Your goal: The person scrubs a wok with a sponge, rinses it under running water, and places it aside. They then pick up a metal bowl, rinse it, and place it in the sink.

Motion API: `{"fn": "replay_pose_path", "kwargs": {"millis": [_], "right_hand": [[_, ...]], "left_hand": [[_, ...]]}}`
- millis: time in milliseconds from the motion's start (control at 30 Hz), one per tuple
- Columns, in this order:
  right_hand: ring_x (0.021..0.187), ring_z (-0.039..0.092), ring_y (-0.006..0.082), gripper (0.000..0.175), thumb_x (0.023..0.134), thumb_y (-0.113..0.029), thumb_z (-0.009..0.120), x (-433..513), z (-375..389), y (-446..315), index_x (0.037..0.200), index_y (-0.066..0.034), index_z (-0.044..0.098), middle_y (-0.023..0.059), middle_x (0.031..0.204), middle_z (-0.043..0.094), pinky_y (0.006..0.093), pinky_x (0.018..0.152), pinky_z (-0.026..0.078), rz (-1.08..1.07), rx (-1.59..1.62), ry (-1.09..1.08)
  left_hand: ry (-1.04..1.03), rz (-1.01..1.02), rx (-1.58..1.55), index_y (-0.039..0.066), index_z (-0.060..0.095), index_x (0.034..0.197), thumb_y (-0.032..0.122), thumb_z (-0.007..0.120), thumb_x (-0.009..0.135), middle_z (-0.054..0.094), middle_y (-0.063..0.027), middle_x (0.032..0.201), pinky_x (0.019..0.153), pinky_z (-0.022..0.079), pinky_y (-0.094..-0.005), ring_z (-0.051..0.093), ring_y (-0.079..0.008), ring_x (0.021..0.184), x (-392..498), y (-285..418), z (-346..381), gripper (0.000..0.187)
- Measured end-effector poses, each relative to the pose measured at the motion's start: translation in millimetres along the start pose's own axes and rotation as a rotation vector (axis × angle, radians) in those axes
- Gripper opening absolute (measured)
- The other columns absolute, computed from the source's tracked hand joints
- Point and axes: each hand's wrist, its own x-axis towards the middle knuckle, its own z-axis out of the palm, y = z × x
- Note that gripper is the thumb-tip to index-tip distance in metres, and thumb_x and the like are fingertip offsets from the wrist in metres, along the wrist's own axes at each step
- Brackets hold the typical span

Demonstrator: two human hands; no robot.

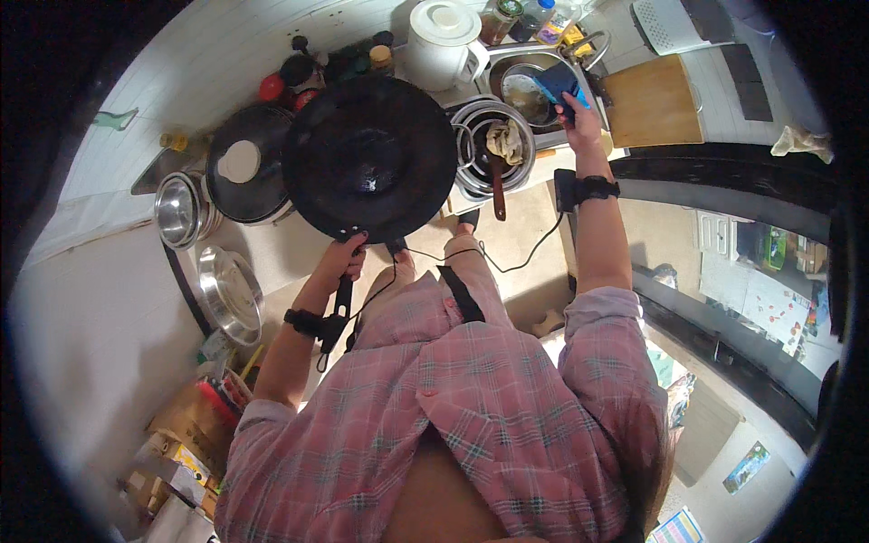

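Observation:
My left hand is closed around the handle of a black wok. The wok's round, dark interior faces me. Over at the sink, my right hand grips a blue cleaning pad or cloth; its exact kind is unclear. Below the pad, a round metal basin in the sink holds cloudy, foamy water. Between the wok and my right forearm stand nested metal bowls, with a crumpled pale cloth and a brown-handled utensil on top.
A white lidded jug stands behind the wok. To the left are a dark-lidded pot, stacked metal bowls and metal basins. A wooden board is right of the sink. A black cable hangs between my wrists.

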Motion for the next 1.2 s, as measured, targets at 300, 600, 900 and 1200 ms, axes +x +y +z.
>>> {"fn": "replay_pose_path", "kwargs": {"millis": [300,600,900,1200], "right_hand": [[0.054,0.06,0.015,0.03,0.08,-0.026,0.07,-13.0,24.6,1.4,0.093,-0.0016,0.06,0.0055,0.075,0.062,0.0272,0.042,0.047,-0.076,-0.387,0.266],[0.069,0.059,0.0135,0.042,0.077,-0.034,0.07,-44.0,2.0,46.6,0.095,0.003,0.065,0.0086,0.078,0.065,0.0302,0.063,0.049,-0.19,-0.447,0.279],[0.075,0.06,0.0155,0.042,0.075,-0.036,0.072,-84.3,6.4,78.6,0.097,-0.0002,0.066,0.0097,0.083,0.066,0.0299,0.069,0.048,-0.08,-0.545,0.264],[0.096,0.06,0.0254,0.053,0.073,-0.033,0.075,-56.5,16.8,102.9,0.108,0.0004,0.054,0.0147,0.103,0.061,0.0368,0.083,0.047,-0.267,-0.901,0.033]], "left_hand": [[0.012,0.097,0.102,0.015,0.043,0.064,0.033,0.058,0.09,0.034,0.0071,0.049,0.036,0.027,-0.0223,0.03,-0.004,0.037,-5.5,-1.4,5.1,0.035],[-0.014,0.146,0.12,0.012,0.053,0.077,0.024,0.058,0.089,0.036,0.0076,0.051,0.034,0.028,-0.0217,0.031,-0.0033,0.037,-24.1,0.2,4.1,0.018],[0.062,0.209,0.116,0.013,0.052,0.079,0.021,0.057,0.088,0.035,0.0085,0.052,0.033,0.026,-0.021,0.03,-0.0027,0.036,-60.5,32.2,17.4,0.013],[0.14,0.284,0.105,0.014,0.05,0.076,0.025,0.059,0.088,0.035,0.0089,0.05,0.033,0.028,-0.0214,0.031,-0.0027,0.036,-67.3,37.2,60.0,0.019]]}}
